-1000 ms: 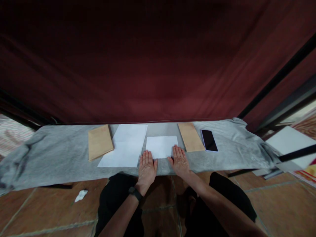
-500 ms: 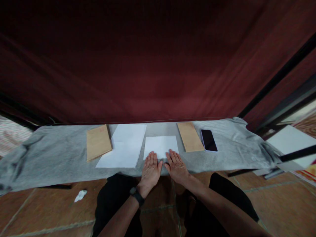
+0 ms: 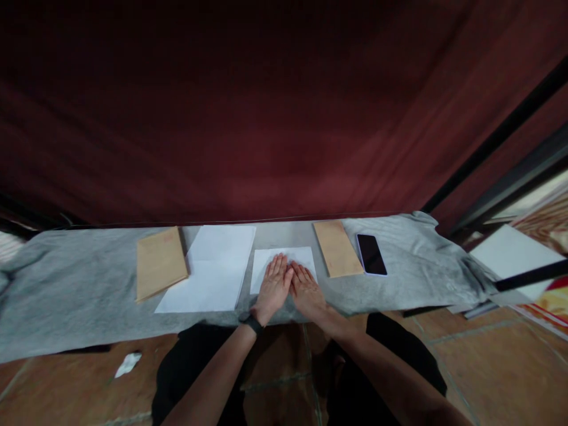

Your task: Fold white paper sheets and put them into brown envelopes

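A small white sheet of paper (image 3: 261, 263), perhaps folded, lies flat on the grey cloth (image 3: 89, 266) in front of me. My left hand (image 3: 274, 287) rests palm down on it with the fingers stretched out. Close beside it, my right hand (image 3: 306, 290) also presses flat on the paper, fingers extended, the two thumbs about touching. Neither hand grasps anything. Both cover the middle and near edge of the sheet. Left of it lie larger white sheets (image 3: 217, 260).
A brown envelope (image 3: 160, 263) overlaps the larger sheets at the left. Another brown envelope (image 3: 338, 248) and a phone (image 3: 371, 254) lie at the right. A dark red surface (image 3: 284, 148) rises behind the cloth. A white scrap (image 3: 128, 364) lies on the tiled floor.
Both hands have slid forward over the small sheet, from its near edge toward its middle, and have come closer together. The view has shifted slightly.
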Demonstrator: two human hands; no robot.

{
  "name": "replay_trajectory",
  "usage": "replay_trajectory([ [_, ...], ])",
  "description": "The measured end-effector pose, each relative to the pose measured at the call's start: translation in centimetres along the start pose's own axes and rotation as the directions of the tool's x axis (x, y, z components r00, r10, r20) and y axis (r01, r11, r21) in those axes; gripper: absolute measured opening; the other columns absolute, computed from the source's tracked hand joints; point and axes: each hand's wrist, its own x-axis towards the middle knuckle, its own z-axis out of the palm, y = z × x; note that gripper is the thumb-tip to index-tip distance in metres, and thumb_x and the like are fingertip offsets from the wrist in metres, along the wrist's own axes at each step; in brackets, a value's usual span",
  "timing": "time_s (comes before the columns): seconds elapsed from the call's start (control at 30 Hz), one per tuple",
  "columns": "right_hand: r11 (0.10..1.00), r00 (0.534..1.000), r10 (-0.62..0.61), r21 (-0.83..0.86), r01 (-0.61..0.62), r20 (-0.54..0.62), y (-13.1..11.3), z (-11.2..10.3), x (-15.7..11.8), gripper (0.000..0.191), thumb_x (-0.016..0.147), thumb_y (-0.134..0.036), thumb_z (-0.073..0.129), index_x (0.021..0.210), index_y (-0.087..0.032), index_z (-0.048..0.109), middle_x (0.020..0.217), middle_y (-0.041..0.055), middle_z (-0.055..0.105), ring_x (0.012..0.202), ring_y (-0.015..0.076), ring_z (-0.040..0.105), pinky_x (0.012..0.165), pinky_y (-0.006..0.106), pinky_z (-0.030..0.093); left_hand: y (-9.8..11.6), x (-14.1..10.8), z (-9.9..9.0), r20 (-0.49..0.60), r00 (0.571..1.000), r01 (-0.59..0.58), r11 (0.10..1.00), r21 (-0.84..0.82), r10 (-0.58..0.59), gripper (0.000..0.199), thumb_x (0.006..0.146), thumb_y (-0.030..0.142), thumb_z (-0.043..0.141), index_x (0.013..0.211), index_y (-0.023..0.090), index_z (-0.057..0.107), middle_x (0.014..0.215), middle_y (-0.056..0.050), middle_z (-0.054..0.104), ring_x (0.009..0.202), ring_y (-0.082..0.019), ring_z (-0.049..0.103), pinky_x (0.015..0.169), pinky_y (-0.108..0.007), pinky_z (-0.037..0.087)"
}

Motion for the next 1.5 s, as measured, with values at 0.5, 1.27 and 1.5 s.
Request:
replay_trajectory([
  [0.5,0.986,0.991,0.126,-0.106,-0.131,-0.054,2.0,1.5,5.1,0.051,0.107,-0.037,0.037,0.151,-0.014,0.047,0.159,0.0148,0.040,0.147,0.0290,0.040,0.121,0.048,0.029,-2.5,3.2,1.0,-0.058,0.995,0.092,0.979,0.182,-0.083,0.057,0.105,0.039,0.028,0.155,0.015,0.041,0.164,-0.012,0.033,0.154,-0.031,0.024,0.125,-0.050,0.022],
  [1.27,0.973,0.959,0.127,-0.154,-0.169,-0.252,3.9,2.7,3.6,0.065,0.105,-0.042,0.038,0.152,0.003,0.037,0.157,0.0276,0.038,0.147,0.0353,0.037,0.119,0.052,0.031,-3.5,-1.5,0.4,-0.100,0.992,0.101,0.977,0.188,-0.084,0.061,0.105,0.040,0.027,0.157,0.008,0.033,0.164,-0.016,0.030,0.154,-0.026,0.025,0.125,-0.045,0.024],
  [1.5,0.990,0.991,0.033,-0.135,-0.050,-0.129,1.3,1.9,1.7,0.062,0.106,-0.038,0.032,0.156,-0.002,0.031,0.164,0.0197,0.027,0.153,0.0298,0.026,0.124,0.049,0.022,-2.4,-5.0,-0.7,-0.063,0.997,0.068,0.974,0.218,-0.055,0.059,0.106,0.042,0.025,0.157,0.013,0.036,0.164,-0.013,0.030,0.154,-0.028,0.022,0.126,-0.051,0.021],
])
